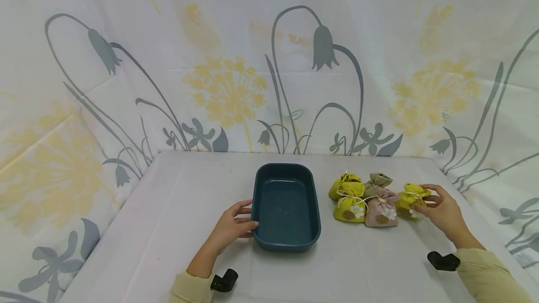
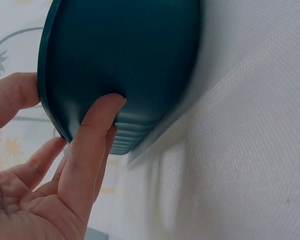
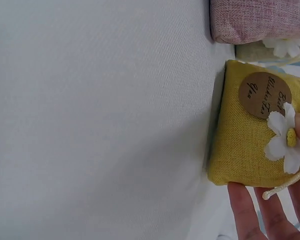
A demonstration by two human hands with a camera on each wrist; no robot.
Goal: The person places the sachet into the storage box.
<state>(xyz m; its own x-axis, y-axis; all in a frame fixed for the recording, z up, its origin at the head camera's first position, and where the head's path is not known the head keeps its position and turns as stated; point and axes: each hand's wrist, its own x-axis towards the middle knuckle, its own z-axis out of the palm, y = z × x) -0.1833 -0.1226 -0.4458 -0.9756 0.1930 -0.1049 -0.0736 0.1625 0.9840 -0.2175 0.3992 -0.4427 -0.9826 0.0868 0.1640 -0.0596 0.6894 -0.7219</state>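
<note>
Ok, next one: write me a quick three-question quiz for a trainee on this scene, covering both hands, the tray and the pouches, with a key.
1. Multiple choice: what colour is the held pouch, the one in the right hand?
A) pink
B) grey-green
C) yellow

2. True or false: the left hand holds the dark tray on the side away from the pink pouch.

3. Fill in: in the right wrist view, the round tag on the held pouch reads "Best Wishes For ____".

Key: 1. C; 2. True; 3. You
</note>
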